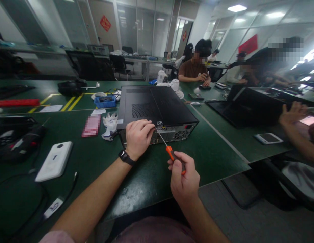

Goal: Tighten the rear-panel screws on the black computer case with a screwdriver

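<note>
A black desktop computer case (157, 101) lies flat on the green table, its rear panel facing me. My right hand (184, 175) grips the orange and dark handle of a screwdriver (169, 151). Its metal shaft points up and left, with the tip at the upper edge of the rear panel. Close by that tip, my left hand (139, 135) rests against the case's rear edge with its fingers drawn together in a pinch. Whatever lies between those fingertips is hidden. A black band circles my left wrist.
Left of the case lie white gloves (110, 126), a blue tray (105, 101) and a pink packet (91, 125). A white power bank (54, 161) and cables are nearer. At right, another person's hand (293, 113) is beside an opened black case (253, 104); a phone (268, 138) lies there.
</note>
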Demonstrator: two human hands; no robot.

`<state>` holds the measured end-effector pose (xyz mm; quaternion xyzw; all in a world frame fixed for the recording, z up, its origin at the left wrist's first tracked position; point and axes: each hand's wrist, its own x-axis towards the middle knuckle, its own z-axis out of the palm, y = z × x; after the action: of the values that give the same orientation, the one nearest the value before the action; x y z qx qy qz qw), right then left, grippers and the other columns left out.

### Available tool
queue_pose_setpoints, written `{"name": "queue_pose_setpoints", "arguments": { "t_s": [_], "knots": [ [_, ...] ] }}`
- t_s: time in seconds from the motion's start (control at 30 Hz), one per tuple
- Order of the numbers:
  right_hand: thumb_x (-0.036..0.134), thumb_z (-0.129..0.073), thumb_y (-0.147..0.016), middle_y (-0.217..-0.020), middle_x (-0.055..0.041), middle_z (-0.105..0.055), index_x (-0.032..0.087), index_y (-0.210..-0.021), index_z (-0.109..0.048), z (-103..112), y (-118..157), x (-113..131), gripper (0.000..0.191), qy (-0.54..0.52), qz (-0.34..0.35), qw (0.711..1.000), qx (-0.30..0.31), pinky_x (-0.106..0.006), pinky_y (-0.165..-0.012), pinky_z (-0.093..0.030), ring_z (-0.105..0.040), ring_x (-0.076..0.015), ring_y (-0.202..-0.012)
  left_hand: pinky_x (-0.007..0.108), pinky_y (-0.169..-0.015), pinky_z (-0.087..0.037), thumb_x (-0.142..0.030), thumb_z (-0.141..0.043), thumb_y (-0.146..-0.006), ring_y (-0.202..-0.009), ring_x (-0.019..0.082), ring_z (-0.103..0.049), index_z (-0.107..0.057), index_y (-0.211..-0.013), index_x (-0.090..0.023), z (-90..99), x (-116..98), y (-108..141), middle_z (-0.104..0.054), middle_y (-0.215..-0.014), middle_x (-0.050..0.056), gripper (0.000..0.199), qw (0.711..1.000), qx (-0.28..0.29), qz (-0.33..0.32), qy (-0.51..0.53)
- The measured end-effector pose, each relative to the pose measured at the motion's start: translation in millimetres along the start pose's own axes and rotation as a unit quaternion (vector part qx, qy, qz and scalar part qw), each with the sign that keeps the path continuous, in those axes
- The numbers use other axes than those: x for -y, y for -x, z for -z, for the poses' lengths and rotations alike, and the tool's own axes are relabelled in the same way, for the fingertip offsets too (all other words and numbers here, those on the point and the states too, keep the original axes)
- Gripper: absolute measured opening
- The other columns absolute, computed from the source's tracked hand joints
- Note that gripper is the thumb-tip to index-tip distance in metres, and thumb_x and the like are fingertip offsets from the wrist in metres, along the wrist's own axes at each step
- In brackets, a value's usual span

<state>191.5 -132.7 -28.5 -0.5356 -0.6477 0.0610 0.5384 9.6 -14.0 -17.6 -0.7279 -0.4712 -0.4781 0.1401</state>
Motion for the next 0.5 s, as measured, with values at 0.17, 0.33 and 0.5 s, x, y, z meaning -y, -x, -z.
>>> {"name": "queue_pose_setpoints", "arguments": {
  "t_s": [0.17,0.33,0.5],
  "knots": [
    [0.028,-0.055,-0.100,-0.089,-0.0051,-0.077,0.021,-0.120,-0.061,-0.1,1.1,3.0,0.022,0.011,0.022,1.000,0.011,-0.029,-0.060,-0.061,-0.075,-0.0173,-0.067,0.044,-0.097,-0.041,-0.028,-0.065,-0.099,-0.110,0.022,-0.071,-0.074,-0.094,-0.027,-1.2,-2.0,-0.5,-0.080,-0.109,0.001,0.011,1.000,-0.005,-0.003,0.000],
    [0.025,-0.053,-0.100,-0.091,-0.0056,-0.077,0.021,-0.120,-0.061,-1.0,2.5,1.0,0.021,0.003,0.022,1.000,0.005,-0.028,-0.057,-0.060,-0.075,-0.0170,-0.067,0.045,-0.096,-0.040,-0.028,-0.065,-0.099,-0.108,0.022,-0.072,-0.075,-0.095,-0.028,-1.6,-3.5,-1.2,-0.080,-0.107,0.000,0.010,1.000,-0.012,-0.001,0.002],
    [0.026,-0.055,-0.099,-0.091,-0.0058,-0.077,0.021,-0.120,-0.060,-0.4,2.1,-0.4,0.022,0.000,0.030,0.999,0.015,-0.029,-0.057,-0.060,-0.076,-0.0175,-0.068,0.045,-0.095,-0.040,-0.028,-0.065,-0.099,-0.105,0.022,-0.073,-0.075,-0.095,-0.029,-1.4,-4.0,-1.2,-0.081,-0.105,0.000,0.010,1.000,-0.015,0.001,0.000]
  ]
}}
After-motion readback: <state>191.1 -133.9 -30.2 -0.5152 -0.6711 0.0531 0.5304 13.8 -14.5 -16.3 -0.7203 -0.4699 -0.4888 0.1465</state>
